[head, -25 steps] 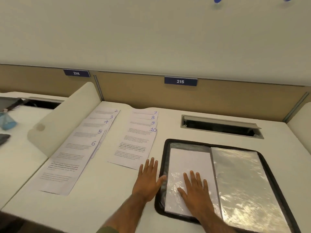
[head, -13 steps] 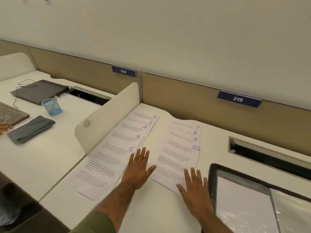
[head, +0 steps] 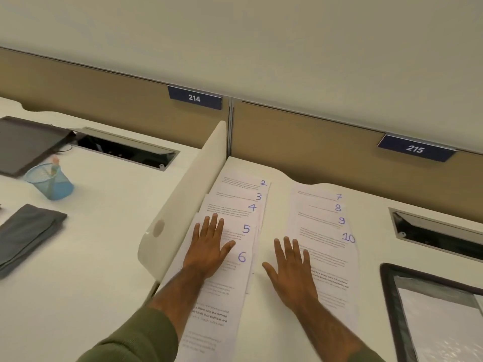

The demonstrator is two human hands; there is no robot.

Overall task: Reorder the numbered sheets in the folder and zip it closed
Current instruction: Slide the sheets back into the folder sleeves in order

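Two fanned columns of white numbered sheets lie on the desk. The left column (head: 243, 205) shows 2 to 6, the right column (head: 324, 226) shows 7 to 10. My left hand (head: 209, 246) rests flat with spread fingers on sheets 5 and 6. My right hand (head: 290, 273) lies flat, fingers straight, on the left edge of sheet 10. The open black zip folder (head: 392, 304) with clear plastic sleeves is cut off at the lower right, apart from both hands.
A white rounded divider (head: 188, 205) stands just left of the left column. Beyond it on the neighbouring desk are a blue mesh pen cup (head: 49, 181), a grey cloth (head: 26, 236) and a dark laptop (head: 23, 145). A cable hatch (head: 439, 236) opens at the right.
Both hands moved left, off the folder and onto the sheets. The left hand slid from between the columns onto sheets 5 and 6; the view turned left.
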